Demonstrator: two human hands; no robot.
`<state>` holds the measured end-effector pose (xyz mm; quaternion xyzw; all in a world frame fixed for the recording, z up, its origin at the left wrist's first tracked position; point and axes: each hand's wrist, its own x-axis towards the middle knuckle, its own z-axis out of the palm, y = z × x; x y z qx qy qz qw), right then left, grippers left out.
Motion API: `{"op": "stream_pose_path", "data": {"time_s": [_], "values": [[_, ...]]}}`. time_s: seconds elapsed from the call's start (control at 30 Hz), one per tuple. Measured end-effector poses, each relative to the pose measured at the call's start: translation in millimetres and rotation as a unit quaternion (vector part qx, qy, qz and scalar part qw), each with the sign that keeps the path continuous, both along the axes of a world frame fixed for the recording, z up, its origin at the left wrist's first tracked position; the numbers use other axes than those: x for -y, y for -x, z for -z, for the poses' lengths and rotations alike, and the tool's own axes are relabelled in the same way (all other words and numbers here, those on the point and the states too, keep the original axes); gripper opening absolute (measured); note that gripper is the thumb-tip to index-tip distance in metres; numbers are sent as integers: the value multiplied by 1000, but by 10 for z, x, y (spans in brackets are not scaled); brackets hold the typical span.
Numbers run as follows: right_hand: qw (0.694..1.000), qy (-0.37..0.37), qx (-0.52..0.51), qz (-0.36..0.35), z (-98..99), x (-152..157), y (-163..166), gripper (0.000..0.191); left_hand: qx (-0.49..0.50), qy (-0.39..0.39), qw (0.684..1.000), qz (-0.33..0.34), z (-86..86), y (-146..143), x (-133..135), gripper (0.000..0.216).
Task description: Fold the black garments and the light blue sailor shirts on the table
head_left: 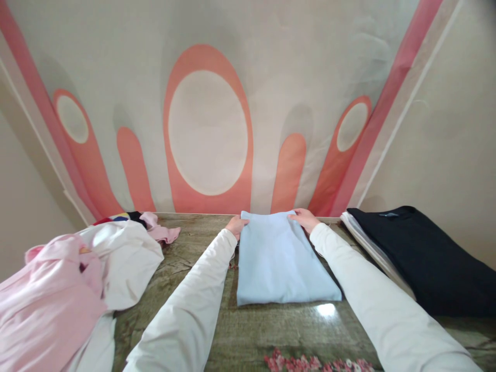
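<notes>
A light blue garment (282, 263), folded into a neat rectangle, lies in front of me on the wood-patterned table. My left hand (236, 226) grips its far left corner, with the thumb on top and the other fingers mostly hidden at the edge. At the far right corner, my right hand (305, 219) pinches the cloth the same way. Both arms reach forward in white sleeves, one along each side of the garment.
To the left is a loose heap with a pink garment (50, 305) and a white garment (124, 258). A folded stack topped by a black shirt (422, 258) lies at right. Beyond the table (186, 310) hangs a printed backdrop (267, 93).
</notes>
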<state>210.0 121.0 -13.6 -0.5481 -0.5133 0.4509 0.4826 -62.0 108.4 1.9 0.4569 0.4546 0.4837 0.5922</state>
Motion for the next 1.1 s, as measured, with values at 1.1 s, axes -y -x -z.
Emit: {"op": "stream_pose_path", "data": {"time_s": [1.1], "values": [[994,14,101,-38,79,984,-335,38,-500,-430,716,228,-74,-189,1926,60]]}}
